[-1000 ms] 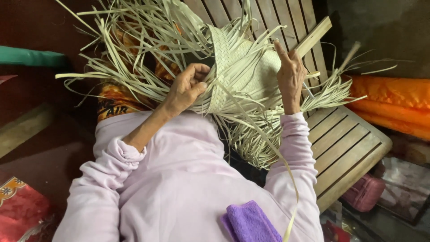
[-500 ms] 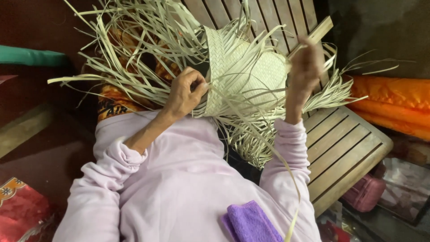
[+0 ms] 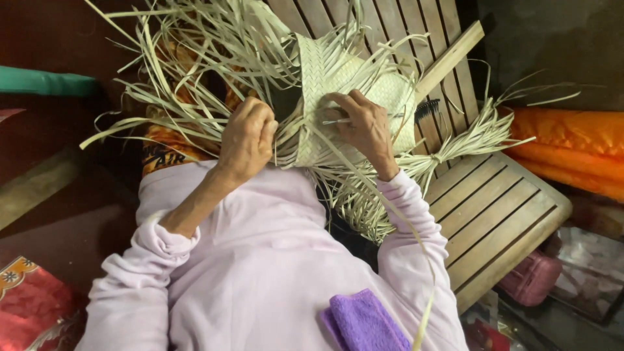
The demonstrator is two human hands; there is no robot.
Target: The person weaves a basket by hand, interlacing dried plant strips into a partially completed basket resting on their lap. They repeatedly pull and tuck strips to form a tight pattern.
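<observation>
Looking down from the head camera, nearest lies a folded purple cloth [image 3: 364, 322] on the lap of a pale lilac garment [image 3: 260, 273] with long sleeves. Beyond it, the left hand [image 3: 247, 140] is clenched around a bunch of loose pale straw strips [image 3: 195, 65] at the left edge of a half-woven straw mat piece [image 3: 318, 78]. The right hand [image 3: 364, 123] rests on the woven face of that piece, its fingers pinching a single thin strip [image 3: 335, 121] that lies across the weave. The woven piece is held up between both hands, over the slatted wooden seat [image 3: 500, 208], with unwoven strips fanning out on all sides. A small dark comb [image 3: 426, 109] lies on the slats just beside the right edge of the weave. Farther right is orange fabric [image 3: 565, 149]; a pink case [image 3: 530, 279] sits below the seat's near corner.
</observation>
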